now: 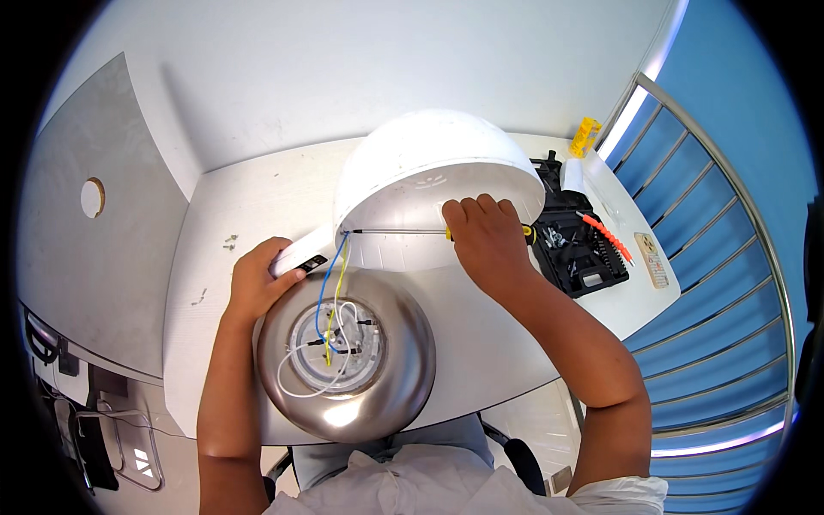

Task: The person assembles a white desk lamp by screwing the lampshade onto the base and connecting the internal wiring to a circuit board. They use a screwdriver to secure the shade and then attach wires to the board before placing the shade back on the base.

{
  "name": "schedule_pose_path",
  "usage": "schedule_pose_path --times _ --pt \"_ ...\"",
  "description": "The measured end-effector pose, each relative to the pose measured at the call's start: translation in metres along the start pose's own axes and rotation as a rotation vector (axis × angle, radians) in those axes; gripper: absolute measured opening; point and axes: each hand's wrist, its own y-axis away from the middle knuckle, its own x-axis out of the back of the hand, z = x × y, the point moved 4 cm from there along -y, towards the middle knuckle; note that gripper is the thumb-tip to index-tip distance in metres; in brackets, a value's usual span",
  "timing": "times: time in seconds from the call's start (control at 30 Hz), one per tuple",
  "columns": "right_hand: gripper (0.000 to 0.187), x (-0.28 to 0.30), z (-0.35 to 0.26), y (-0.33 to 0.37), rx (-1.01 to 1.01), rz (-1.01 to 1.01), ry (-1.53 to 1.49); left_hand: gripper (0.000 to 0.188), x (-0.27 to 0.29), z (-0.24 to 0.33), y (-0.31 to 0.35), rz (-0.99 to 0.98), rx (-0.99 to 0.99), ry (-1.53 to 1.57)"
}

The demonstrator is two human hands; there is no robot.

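Observation:
My right hand (pixel 487 245) is closed around the black-and-yellow handle of a screwdriver (pixel 402 232). Its long shaft points left, with the tip at the inner left edge of a white dome-shaped shell (pixel 429 142). On the left, my left hand (pixel 259 279) grips the white arm (pixel 305 251) that sticks out from the shell, thumb by a small black panel. Blue, white and yellow-green wires (pixel 323 296) run from near the screwdriver tip down to a rounded metal bowl-shaped base (pixel 403 390). Inside the base's central opening, the wires meet several black connectors.
A black tool case (pixel 592 281) with bits and small metal parts stands at right, an orange flexible shaft (pixel 608 238) across it. Nearby are a remote control (pixel 651 260) and a yellow container (pixel 584 137). Small screws (pixel 230 243) lie at left. A metal railing (pixel 730 176) borders the right side.

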Motion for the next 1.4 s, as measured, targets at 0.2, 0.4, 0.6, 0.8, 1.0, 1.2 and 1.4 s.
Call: schedule_pose_path --times 0.2,0.4,0.6,0.8,1.0,1.2,1.4 --pt "0.014 -0.002 -0.004 0.000 -0.042 -0.159 -0.046 0.045 0.000 -0.001 0.001 -0.001 -0.006 0.011" --pt "0.015 -0.005 0.000 0.011 0.082 0.041 -0.062 0.045 0.000 0.000 0.000 0.005 -0.021 -0.009" --pt "0.015 -0.001 -0.001 0.003 -0.007 0.030 -0.056 0.045 0.000 0.000 0.000 -0.001 -0.001 0.002" --pt "0.017 -0.003 0.003 -0.004 -0.069 -0.039 0.017 0.045 -0.001 0.000 -0.001 -0.002 0.007 0.027" --pt "0.021 -0.010 0.002 -0.001 -0.093 -0.228 -0.092 0.046 0.001 0.000 0.001 0.003 0.017 -0.010" --pt "0.015 -0.012 0.002 0.007 0.003 -0.065 -0.017 0.047 0.001 0.002 0.001 -0.001 0.023 -0.004" --pt "0.012 -0.003 -0.004 0.004 -0.043 -0.054 -0.072 0.046 0.002 0.002 0.000 -0.011 0.028 -0.008"
